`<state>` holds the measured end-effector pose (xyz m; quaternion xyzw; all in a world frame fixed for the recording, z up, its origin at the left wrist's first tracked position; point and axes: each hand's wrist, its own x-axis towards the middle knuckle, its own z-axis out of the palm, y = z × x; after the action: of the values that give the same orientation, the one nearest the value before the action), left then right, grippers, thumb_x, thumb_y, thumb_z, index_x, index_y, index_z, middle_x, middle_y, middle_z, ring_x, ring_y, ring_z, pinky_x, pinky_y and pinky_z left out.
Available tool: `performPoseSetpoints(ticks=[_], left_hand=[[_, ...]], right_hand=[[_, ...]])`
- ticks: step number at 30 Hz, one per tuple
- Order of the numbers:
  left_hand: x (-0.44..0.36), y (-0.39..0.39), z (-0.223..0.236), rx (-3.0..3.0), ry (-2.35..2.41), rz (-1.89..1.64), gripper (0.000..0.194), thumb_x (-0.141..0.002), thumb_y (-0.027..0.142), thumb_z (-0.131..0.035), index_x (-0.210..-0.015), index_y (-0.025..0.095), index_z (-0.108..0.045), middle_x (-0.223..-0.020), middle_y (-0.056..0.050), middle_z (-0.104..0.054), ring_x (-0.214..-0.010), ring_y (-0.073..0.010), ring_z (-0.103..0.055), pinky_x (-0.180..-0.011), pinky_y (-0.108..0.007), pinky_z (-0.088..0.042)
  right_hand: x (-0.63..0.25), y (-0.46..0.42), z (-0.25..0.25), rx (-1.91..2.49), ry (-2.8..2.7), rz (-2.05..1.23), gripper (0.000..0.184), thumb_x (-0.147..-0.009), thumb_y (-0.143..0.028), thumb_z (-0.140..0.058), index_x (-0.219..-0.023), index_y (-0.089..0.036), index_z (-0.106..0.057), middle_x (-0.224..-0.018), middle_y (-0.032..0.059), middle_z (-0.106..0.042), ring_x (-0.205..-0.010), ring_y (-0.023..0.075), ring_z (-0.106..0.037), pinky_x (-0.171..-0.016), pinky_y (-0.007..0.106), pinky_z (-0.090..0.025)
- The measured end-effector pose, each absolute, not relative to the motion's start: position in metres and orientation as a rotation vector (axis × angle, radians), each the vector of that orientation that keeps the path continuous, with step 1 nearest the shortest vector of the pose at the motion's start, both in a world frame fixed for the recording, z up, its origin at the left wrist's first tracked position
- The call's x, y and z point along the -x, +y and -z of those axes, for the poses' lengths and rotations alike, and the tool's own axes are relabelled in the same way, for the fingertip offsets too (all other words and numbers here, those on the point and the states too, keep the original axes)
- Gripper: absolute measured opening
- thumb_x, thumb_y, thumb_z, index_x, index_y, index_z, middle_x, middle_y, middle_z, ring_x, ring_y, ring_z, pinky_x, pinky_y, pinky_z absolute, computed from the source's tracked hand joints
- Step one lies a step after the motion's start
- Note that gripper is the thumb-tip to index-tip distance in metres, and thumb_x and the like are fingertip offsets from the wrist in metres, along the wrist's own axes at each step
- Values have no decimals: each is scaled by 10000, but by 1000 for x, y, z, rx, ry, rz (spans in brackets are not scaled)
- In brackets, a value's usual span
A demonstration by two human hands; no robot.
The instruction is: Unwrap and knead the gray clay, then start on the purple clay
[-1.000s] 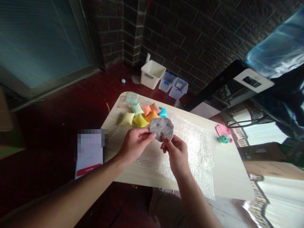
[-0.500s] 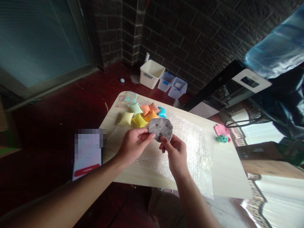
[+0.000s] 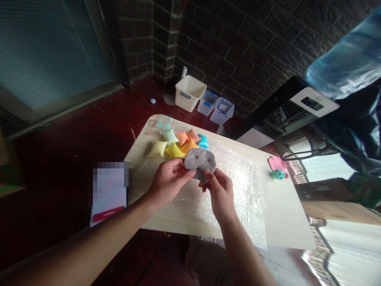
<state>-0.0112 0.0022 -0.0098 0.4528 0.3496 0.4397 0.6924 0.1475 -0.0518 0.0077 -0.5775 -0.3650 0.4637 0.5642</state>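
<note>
Head view: a person's bare left hand (image 3: pixel 166 178) and bare right hand (image 3: pixel 222 194) are holding up a grey, flattened, roughly round slab of clay-like material (image 3: pixel 200 159) above a pale wood-grain counter with rounded corners (image 3: pixel 287 222).
Left-hand grip: thumb and fingers are clamping the slab's lower left edge.
Right-hand grip: the thumb is pressing the slab's face near its lower right edge, fingers curling beneath; this grip, too, is clamping the slab.
Slab's face: shallow dents are showing.
Beneath the hands: a clear sheet of bubble wrap (image 3: pixel 241 190) is covering the middle of the counter.
Beyond the slab: shiny, pillow-shaped packets in pale yellow, yellow, orange, salmon, pale green and blue (image 3: pixel 174 150) are lying close together.
Counter's right end: a flat pink clay-like piece (image 3: pixel 276 162) is touching a rounded green one (image 3: pixel 277 174).
Dark red floor (image 3: pixel 131 109): a cream plastic bin (image 3: pixel 185 104) is standing beside two clear plastic boxes (image 3: pixel 219 116).
</note>
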Motion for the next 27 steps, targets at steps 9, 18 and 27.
performPoseSetpoints(ticks=[9, 18, 27], left_hand=[[15, 5, -3, -1026, 837, -937, 270, -915, 428, -736, -988, 169, -727, -918, -49, -776, -801, -181, -708, -661, -254, -525], [11, 4, 4, -959, 756, -959, 301, -860, 401, -810, -1011, 146, -757, -970, -71, -802, -872, -227, -739, -788, -324, -588], [12, 5, 7, -1027, 718, -983, 297, -907, 405, -782, -1060, 150, -782, -1008, -83, -803, -944, -241, -749, -854, -334, -597]], right_hand=[[-151, -51, -4, 1310, -821, -1119, 305, -889, -411, -818, -710, -191, -705, -641, 2, -638, -591, 134, -542, -544, 266, -382], [-147, -54, -2, 1349, -897, -1097, 298, -902, -483, -800, -882, -187, -772, -740, 15, -659, -673, 157, -546, -620, 283, -436], [-149, -53, 2, 1322, -853, -1079, 252, -894, -449, -826, -844, -203, -799, -722, 5, -684, -623, 134, -539, -581, 263, -423]])
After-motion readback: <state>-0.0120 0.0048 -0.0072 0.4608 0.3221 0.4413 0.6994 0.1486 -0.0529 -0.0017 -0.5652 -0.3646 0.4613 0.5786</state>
